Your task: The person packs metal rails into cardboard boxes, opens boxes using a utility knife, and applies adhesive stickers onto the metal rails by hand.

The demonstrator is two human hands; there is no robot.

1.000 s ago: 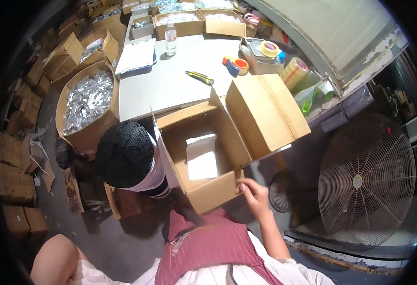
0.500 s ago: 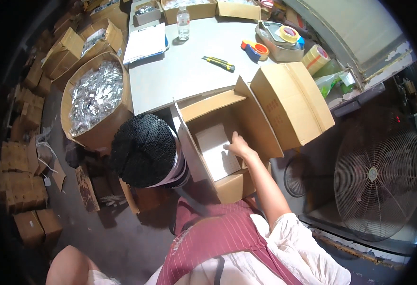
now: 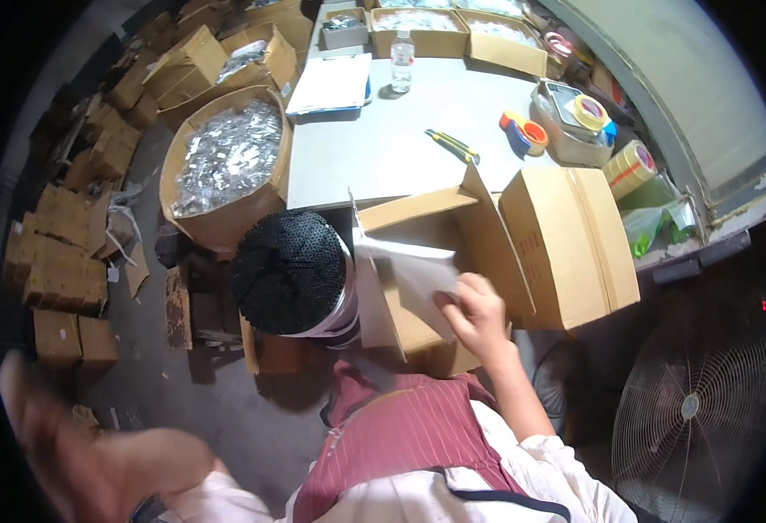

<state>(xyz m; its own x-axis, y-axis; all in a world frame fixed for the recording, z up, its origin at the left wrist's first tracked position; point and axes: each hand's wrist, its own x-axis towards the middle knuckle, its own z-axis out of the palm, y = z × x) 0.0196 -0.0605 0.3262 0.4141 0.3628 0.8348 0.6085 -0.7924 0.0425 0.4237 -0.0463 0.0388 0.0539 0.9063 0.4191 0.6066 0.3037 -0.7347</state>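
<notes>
1. White sheet (image 3: 413, 277): directly L of the R grip, tilted, at the mouth of the open carton; contact w/ the carton's walls can't be told.
2. R grip (image 3: 479, 312) (R hand): fingers curled closed, thumb against them, pinching the sheet's near R edge.
3. Open carton (image 3: 503, 240): around & beyond the R grip, flaps up, at the worktop's near edge.
4. L grip (image 3: 64, 444) (L hand): blurred, well apart, far L of & nearer the body than the R grip; how far open, & whether it holds anything, can't be told.
5. Closed carton (image 3: 575, 248): R of the R grip, just beside the open carton.
6. Black mesh bundle (image 3: 289, 272): L of the R grip, upright in a white pail (image 3: 346, 315).
7. Worktop (image 3: 357, 161): beyond the R grip, w/ yellow-black cutter (image 3: 454, 146), red-blue tape dispenser (image 3: 524, 134), clear bottle (image 3: 402, 65) & clipboard w/ papers (image 3: 330, 84).
8. Carton of clear-bagged pcs. (image 3: 230, 157): far L of & beyond the R grip.
9. Fan (image 3: 692, 427): R of the R grip, well apart, round wire guard.
</notes>
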